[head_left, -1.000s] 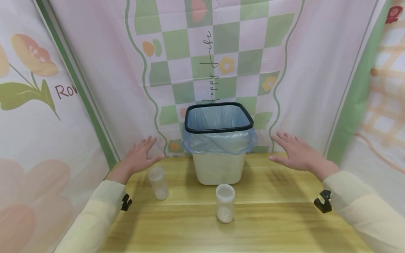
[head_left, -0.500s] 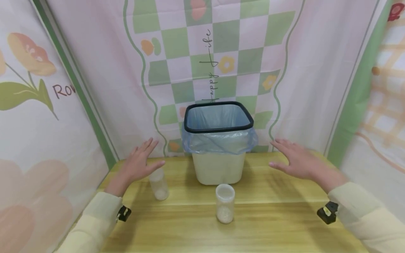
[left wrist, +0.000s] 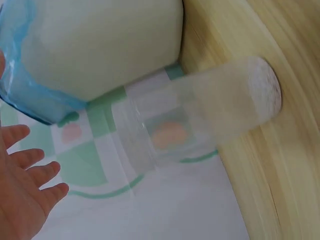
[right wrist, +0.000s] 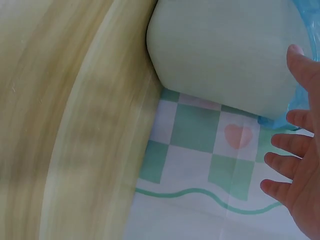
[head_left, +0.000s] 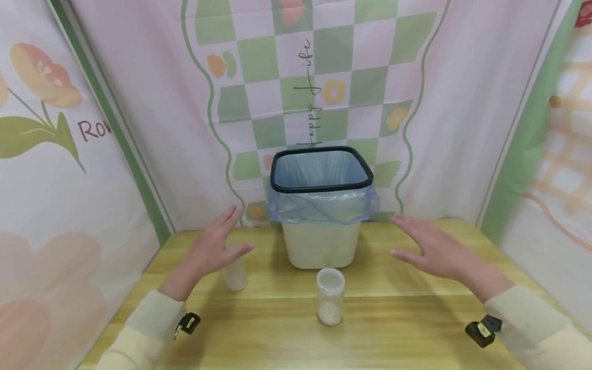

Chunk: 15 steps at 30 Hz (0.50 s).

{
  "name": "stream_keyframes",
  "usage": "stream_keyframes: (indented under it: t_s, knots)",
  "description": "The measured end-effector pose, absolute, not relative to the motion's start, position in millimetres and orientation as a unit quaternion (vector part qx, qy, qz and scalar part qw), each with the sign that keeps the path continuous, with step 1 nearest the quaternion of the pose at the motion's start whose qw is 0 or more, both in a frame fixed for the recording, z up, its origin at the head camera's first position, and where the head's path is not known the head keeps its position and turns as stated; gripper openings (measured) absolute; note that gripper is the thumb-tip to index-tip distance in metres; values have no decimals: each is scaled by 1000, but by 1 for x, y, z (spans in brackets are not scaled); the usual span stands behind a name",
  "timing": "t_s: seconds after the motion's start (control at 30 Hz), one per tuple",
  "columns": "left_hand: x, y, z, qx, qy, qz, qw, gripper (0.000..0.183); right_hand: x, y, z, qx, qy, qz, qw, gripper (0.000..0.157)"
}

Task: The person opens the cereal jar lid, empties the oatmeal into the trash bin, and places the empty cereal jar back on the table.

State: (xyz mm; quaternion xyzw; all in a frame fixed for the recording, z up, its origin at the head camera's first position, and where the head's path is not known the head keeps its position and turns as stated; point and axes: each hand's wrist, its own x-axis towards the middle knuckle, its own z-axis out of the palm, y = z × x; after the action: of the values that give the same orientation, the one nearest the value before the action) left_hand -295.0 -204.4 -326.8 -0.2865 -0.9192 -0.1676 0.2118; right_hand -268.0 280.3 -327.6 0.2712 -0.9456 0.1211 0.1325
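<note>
My left hand (head_left: 217,246) hovers over the table's left side, fingers extended and holding nothing. It partly covers a translucent plastic cylinder (head_left: 237,277); the left wrist view shows this cylinder (left wrist: 200,110) whole, with white material at its base. A second translucent cylinder (head_left: 330,298), upright with a whitish bottom, stands on the table between the hands, nearer me. On the right, my right hand (head_left: 435,249) is held in the air with its fingers spread, apart from everything. Behind the cylinders stands a cream bin (head_left: 321,246) with a black rim and a blue bag liner (head_left: 324,205).
The wooden table (head_left: 277,344) reaches back to a printed curtain (head_left: 185,128) of green and white checks. More patterned cloth (head_left: 46,205) hangs at the left, and another cloth (head_left: 559,205) at the right. Small black devices are strapped to both wrists.
Both hands have come a little lower and nearer to me, the left one also shifting right so that it covers more of the left cylinder. Bin and cylinders stay in place.
</note>
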Motion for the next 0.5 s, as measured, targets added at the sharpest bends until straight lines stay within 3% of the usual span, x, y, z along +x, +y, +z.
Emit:
stream_keyframes:
  t_s: [0.5]
  knots:
    - [-276,-169,-351,-347,-884,-208,235,84,-250,260,-344,304,-928,149,154,75]
